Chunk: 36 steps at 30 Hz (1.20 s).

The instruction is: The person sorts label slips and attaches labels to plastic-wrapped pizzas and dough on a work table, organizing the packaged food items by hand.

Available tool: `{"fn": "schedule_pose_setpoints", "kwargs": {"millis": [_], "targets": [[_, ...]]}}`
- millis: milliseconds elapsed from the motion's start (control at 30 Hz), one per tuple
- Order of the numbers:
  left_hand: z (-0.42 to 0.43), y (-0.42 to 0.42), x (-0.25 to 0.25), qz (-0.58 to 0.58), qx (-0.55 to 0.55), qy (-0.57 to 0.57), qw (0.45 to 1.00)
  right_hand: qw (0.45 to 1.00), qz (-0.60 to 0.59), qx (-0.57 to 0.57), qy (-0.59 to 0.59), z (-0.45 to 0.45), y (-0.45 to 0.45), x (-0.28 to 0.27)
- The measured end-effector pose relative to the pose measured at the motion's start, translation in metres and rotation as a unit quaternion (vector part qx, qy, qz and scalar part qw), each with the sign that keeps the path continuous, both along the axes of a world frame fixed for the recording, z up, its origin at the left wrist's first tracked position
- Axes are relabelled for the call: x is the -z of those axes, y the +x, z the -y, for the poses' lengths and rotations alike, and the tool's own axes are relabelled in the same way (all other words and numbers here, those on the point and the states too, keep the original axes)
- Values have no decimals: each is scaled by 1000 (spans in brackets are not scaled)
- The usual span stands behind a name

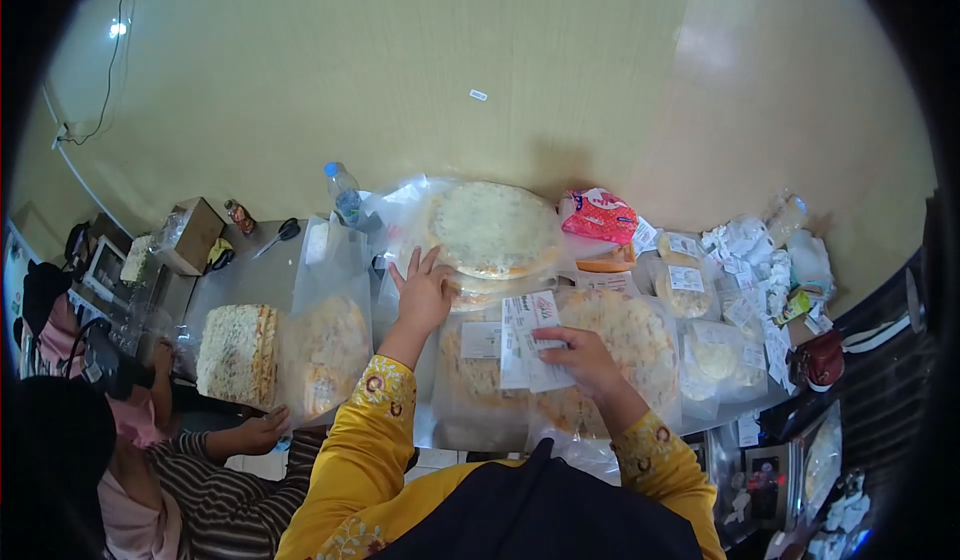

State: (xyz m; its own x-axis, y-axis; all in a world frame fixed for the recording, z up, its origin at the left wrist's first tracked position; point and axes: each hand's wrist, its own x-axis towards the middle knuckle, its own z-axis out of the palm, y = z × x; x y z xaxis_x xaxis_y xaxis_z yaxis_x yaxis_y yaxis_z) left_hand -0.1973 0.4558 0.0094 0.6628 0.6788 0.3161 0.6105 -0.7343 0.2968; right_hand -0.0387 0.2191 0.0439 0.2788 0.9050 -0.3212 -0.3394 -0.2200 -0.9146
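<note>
My left hand (424,292) is open, its fingers spread at the near left edge of a stack of large round pizzas (495,228) in clear plastic. Whether it presses on the plastic I cannot tell. Between the fingers of my right hand (588,360) are several printed paper labels (530,335), held upright above the packs. Below the labels lies a bagged pizza (465,375) with a white label (482,340) on top. Another bagged pizza (635,340) is right beside my right hand, partly covered by it.
At left, a person's hand (262,430) is near a stack of rectangular pizzas (237,355) and a bagged pizza (335,350). Scissors (280,237) and a water bottle (343,192) stand or lie behind. At right are a red packet (598,215), small labelled packs (685,275) and crumpled paper (745,250).
</note>
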Motion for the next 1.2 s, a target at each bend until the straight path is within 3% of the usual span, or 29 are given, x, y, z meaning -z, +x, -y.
{"fn": "schedule_pose_setpoints", "kwargs": {"millis": [67, 367, 567, 667, 767, 800, 867, 967, 1033, 1100, 1167, 1200], "targets": [[-8, -1, -4, 22, 22, -2, 1000, 996, -83, 9, -6, -23, -4, 6], [-34, 14, -30, 156, 72, -15, 985, 982, -167, 90, -24, -87, -13, 15], [-35, 26, -42, 203, 96, -28, 974, 947, -168, 263, 75, -146, -6, 36], [-32, 29, -49, 205, 99, -42, 973, 933, -121, 333, 62, -191, 10, 66], [-30, 31, -51, 204, 94, -44, 973, 895, 97, 432, 50, -236, 14, 84], [-30, 31, -49, 204, 94, -45, 973, 901, 234, 362, -39, -249, 25, 90], [-29, 30, -48, 201, 90, -49, 974, 829, 481, 192, -212, -269, 45, 97], [-24, 29, -46, 196, 81, -62, 975, 795, 499, 229, -259, -274, 42, 77], [-21, 27, -46, 193, 78, -71, 975, 842, 401, 282, -226, -273, 35, 66], [-19, 25, -44, 188, 80, -76, 976, 918, 132, 363, -93, -271, 19, 56], [-18, 23, -42, 190, 81, -78, 975, 911, -104, 399, 9, -266, 9, 43], [-18, 22, -40, 191, 81, -77, 975, 918, -83, 388, 14, -263, 7, 44]]}}
